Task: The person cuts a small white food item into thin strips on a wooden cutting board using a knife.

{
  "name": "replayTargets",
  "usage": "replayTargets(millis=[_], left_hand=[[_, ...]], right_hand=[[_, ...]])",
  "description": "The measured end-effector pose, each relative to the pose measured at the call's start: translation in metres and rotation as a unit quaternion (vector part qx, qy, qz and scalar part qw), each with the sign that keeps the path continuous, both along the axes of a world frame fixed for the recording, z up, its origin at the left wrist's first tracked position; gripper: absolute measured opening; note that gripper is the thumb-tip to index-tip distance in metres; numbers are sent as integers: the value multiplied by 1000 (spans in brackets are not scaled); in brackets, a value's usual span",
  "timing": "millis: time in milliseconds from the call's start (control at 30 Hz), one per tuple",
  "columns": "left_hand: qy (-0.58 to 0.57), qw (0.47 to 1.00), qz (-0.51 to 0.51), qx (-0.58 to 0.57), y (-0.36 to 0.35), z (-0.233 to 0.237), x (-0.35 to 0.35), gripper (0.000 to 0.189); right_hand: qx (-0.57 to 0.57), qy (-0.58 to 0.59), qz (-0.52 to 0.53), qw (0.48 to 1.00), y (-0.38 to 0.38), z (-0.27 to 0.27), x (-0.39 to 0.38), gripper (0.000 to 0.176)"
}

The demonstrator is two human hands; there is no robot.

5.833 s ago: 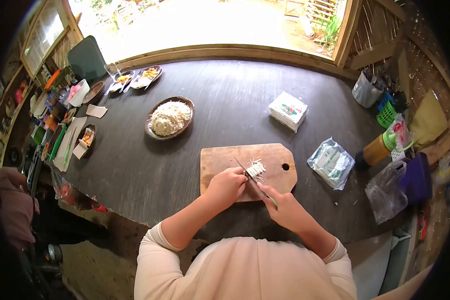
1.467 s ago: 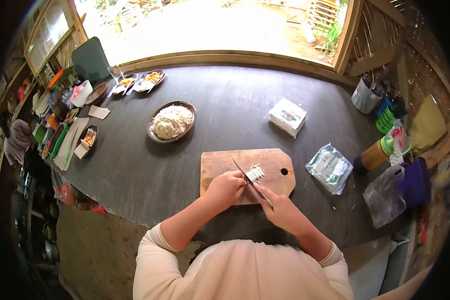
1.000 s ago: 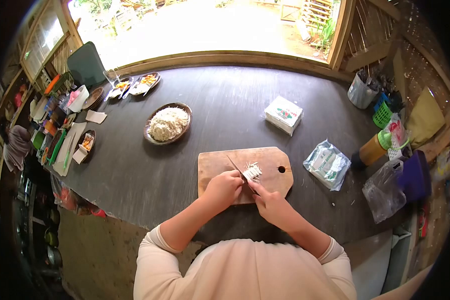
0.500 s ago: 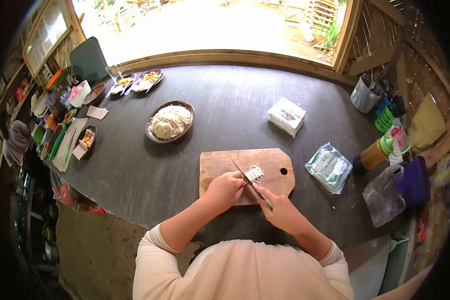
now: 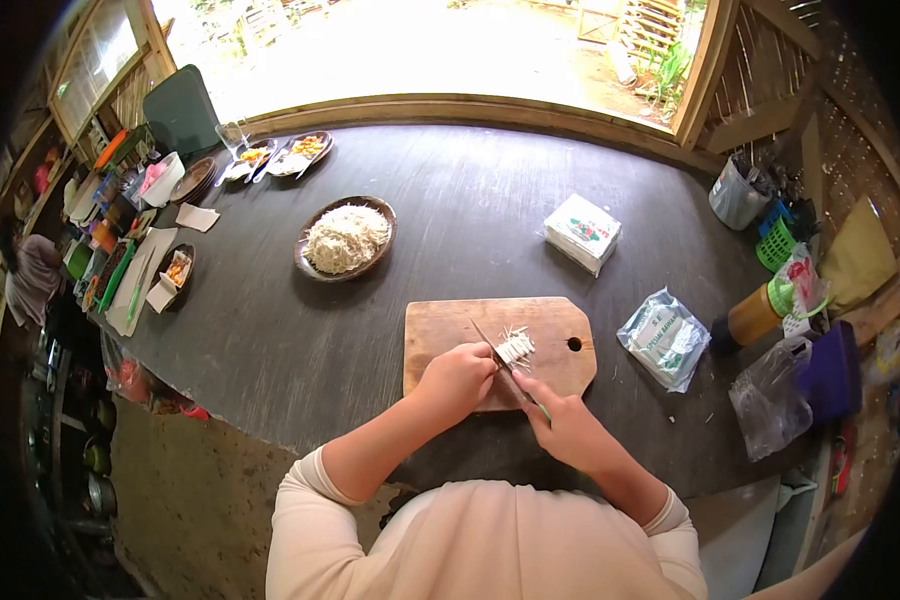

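On a wooden cutting board (image 5: 440,325) in front of me lies a small heap of thin white strips (image 5: 516,346). My right hand (image 5: 568,425) grips a knife (image 5: 505,368) by its green handle. The blade slants up and left across the board, along the left edge of the strips. My left hand (image 5: 460,383) is closed on the board just left of the blade, fingers curled close to it. What it pinches is hidden behind the fingers.
A brown bowl (image 5: 385,262) heaped with pale shreds (image 5: 345,238) stands beyond the board to the left. To the right are a white wrapped packet (image 5: 582,233), a silvery plastic packet (image 5: 664,340) and a bottle (image 5: 755,315). Plates of food (image 5: 300,155) sit far left; another person (image 5: 35,275) is at the left edge.
The view has shifted slightly, so things appear a little further right. Both hands and the knife keep nearly the same place on the board.
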State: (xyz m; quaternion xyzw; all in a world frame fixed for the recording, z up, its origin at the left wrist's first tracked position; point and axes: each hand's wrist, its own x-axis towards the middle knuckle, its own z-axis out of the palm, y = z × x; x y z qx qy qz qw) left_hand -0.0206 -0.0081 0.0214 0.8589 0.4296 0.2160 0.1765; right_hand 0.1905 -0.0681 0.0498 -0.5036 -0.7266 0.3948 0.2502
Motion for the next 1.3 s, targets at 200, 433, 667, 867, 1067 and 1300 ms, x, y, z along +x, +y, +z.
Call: replayTargets(millis=[200,433,667,867,1067,1300], left_hand=[[19,1000,3,9,-3,5,2,13],[0,1000,-6,8,0,2,0,12],[0,1000,-12,13,1,-3,-1,11],[1,1000,-5,11,-1,-2,-1,11],[-4,1000,-1,16,-1,-2,0,11],[5,1000,0,8,0,-3,0,11]], right_hand=[[5,-74,-6,997,4,-9,-8,45],[21,-13,-21,999,5,-4,-4,43],[-6,-24,-7,1000,2,2,-1,44],[-2,-15,0,1000,2,-2,1,45],[11,-3,3,1000,1,-4,0,45],[43,-92,-4,995,5,-15,-10,46]])
